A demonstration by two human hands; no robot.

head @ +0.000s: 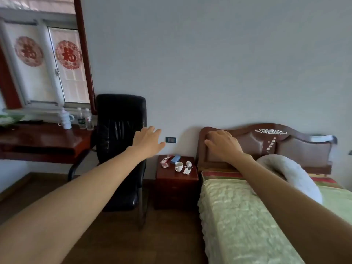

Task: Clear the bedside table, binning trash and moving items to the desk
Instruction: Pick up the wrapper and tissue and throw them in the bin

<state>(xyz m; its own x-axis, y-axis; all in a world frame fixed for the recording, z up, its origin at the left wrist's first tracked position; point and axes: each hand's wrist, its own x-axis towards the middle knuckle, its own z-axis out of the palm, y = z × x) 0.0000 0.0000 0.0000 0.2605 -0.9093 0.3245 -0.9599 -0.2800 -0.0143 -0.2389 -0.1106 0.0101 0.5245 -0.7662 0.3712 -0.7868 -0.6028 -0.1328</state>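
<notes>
We see both bare arms stretched forward from the lower corners of the view, sleeveless to the edge of the picture. The left hand (147, 141) is raised at the end of a straight forearm, its back toward us, fingers extended and slightly spread, thumb out to the right, holding nothing. The right hand (222, 144) is also raised, back toward us, its fingers bent gently downward and relaxed, thumb pointing left, with nothing in its grip. The two hands are well apart, at about the same height
</notes>
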